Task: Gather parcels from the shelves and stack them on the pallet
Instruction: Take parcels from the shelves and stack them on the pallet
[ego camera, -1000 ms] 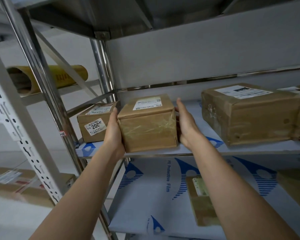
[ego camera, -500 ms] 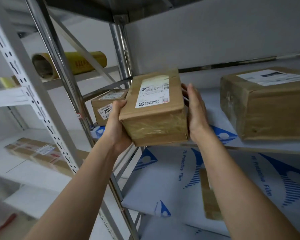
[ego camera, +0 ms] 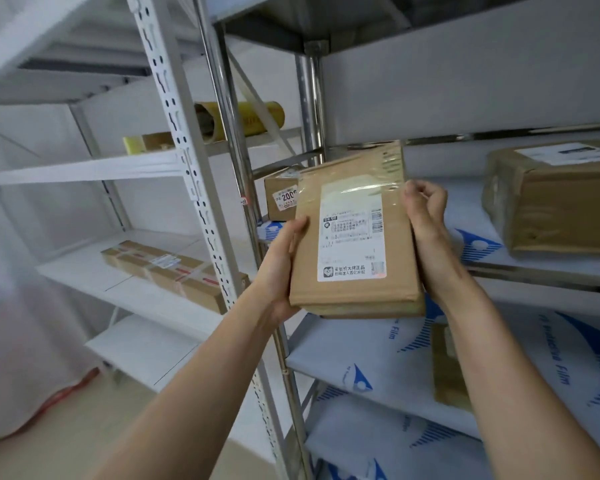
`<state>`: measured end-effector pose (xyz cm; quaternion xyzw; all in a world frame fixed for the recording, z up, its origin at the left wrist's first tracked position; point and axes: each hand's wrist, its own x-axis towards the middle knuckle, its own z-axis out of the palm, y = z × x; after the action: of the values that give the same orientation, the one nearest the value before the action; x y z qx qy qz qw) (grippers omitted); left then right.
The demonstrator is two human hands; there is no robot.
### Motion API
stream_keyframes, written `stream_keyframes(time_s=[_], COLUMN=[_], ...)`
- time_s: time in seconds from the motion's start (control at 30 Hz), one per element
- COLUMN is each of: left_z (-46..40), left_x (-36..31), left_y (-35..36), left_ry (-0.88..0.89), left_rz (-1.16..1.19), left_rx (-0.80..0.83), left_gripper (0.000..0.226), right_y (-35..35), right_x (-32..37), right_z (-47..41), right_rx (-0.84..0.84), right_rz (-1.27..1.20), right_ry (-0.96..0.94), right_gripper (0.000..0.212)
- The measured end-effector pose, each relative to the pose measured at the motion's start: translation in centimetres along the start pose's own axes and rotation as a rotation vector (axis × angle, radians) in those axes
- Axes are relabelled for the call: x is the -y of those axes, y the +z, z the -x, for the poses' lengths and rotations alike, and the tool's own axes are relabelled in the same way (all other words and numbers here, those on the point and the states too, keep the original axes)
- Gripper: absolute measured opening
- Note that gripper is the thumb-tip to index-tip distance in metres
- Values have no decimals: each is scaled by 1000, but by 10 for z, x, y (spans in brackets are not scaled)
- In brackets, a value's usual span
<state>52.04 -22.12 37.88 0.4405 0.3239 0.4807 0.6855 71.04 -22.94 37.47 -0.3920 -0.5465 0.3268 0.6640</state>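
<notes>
Both hands held the parcel [ego camera: 352,233] in the air in front of the shelf [ego camera: 534,268], label up. The left hand [ego camera: 281,268] cupped its left edge; the right hand [ego camera: 426,216] curled around its right edge.

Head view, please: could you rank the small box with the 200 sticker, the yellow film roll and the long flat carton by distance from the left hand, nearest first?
1. Small box with the 200 sticker: just above the left hand, same rack.
2. Long flat carton: lower left, on the white shelf.
3. Yellow film roll: high up, behind the uprights.
</notes>
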Motion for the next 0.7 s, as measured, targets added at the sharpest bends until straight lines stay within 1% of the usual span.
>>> stream_keyframes(time_s=[0.07,0.2,0.33,0.47,0.53,0.6,0.7], left_z=[20,66,124,187,223,263,333], left_x=[-2,-8,-19,-38,-49,-57,-66], left_y=[-12,-46,-87,-133,-161,-193,-243], left_ry=[-2,10,-2,2,25,32,34], left_rz=[-23,-76,-69,-84,-99,-115,-115], left_rx=[-27,-116,-215,-346,-412,-510,-699], left_gripper=[39,41,40,43,42,43,38], right_y=[13,54,114,180,219,263,336], right_x=[4,7,9,17,20,17,10], right_z=[16,47,87,118,131,147,181], right_rx=[63,91,122,220,306,428,640], right_rz=[-34,-136,-196,-243,-263,-262,-187], right_ry=[-1,29,105,218,263,327,419], right_gripper=[55,49,60,58,59,59,71])
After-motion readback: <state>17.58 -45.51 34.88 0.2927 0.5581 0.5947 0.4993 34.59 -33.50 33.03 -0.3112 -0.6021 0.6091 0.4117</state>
